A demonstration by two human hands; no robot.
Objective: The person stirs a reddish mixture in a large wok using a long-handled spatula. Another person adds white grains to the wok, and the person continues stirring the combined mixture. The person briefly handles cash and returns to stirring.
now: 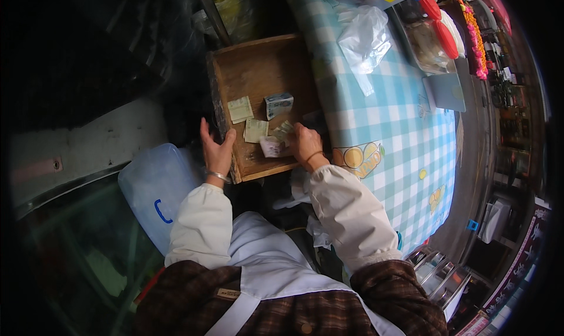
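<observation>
A worn wooden drawer lies open in front of me with folded banknotes in it. My left hand is at its left wall, fingers spread and thumb by the rim. My right hand reaches inside near the right wall. Its curled fingers pinch a greenish banknote, though the fingertips are partly hidden. A pale purplish banknote sits right beside those fingers. Further left lie two small lots of yellow-green notes, one upper and one lower. Behind them a folded bluish-white wad stands on edge.
On the right is a table with a blue checked cloth, bearing a crumpled plastic bag and red-lidded jars. A translucent plastic box with a blue handle stands at my left. A metal pole rises behind the drawer.
</observation>
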